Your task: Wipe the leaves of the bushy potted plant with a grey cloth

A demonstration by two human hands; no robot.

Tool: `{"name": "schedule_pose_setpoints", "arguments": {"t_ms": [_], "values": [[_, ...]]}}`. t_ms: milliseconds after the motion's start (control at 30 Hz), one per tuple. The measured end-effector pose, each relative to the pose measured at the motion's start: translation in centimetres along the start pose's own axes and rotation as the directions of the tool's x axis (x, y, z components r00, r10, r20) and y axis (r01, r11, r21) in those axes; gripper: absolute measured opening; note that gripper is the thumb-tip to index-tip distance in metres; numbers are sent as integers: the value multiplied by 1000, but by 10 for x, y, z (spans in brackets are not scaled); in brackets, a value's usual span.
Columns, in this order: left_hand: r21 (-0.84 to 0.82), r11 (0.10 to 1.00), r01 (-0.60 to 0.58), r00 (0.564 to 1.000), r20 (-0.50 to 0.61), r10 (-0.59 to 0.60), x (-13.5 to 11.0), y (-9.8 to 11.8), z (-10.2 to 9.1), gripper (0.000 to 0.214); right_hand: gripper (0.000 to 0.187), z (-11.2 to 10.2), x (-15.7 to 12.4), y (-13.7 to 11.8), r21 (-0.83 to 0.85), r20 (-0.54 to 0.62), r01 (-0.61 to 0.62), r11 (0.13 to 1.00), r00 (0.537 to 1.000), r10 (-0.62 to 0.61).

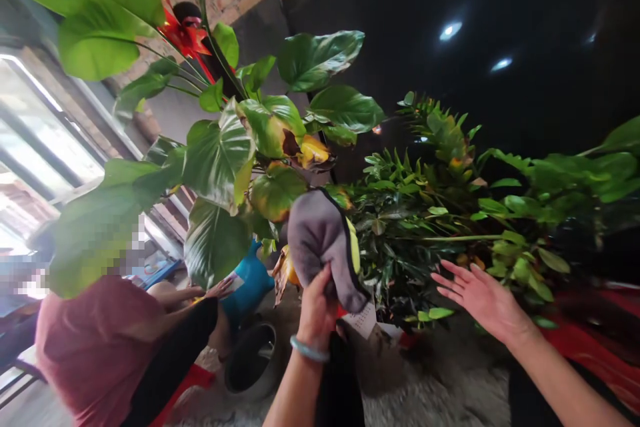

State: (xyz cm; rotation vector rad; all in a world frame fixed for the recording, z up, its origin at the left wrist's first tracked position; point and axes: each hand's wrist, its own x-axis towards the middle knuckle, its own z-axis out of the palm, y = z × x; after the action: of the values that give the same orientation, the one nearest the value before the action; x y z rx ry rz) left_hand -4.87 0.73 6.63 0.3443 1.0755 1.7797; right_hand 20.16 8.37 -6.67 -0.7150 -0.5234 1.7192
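My left hand [320,307], with a pale bangle on the wrist, grips a grey cleaning cloth [317,230] with dark edging and a yellow-green reverse side. The cloth is held up just in front of a large-leaved potted plant [220,153], close to its lower leaves; some of these are yellow and browned. On the right, my right hand [475,293] is held out with its fingers spread and nothing in it. Behind that hand is a mass of smaller-leaved green plants [430,207]. The base of the large plant is hidden.
A person in a pink shirt [95,347] sits at the left, hands near a blue vase-like container [253,280]. A dark round bucket [253,357] stands on the floor between us. A red bow [185,33] hangs among the upper stems. Something red [595,347] lies at the lower right.
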Motion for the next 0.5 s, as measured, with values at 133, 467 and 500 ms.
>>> {"name": "schedule_pose_setpoints", "arguments": {"t_ms": [133,467,500], "values": [[52,997,57,996,-72,-53,15,-23,2,7,34,4,0,2,-9,-7,3,1000,1000,-3],[74,996,49,994,-99,-41,-7,-8,-22,10,36,-1,2,0,-16,39,17,1000,999,-17],[1,999,-36,996,-87,36,4,7,-8,11,37,-1,2,0,-13,44,16,1000,999,-15]]}}
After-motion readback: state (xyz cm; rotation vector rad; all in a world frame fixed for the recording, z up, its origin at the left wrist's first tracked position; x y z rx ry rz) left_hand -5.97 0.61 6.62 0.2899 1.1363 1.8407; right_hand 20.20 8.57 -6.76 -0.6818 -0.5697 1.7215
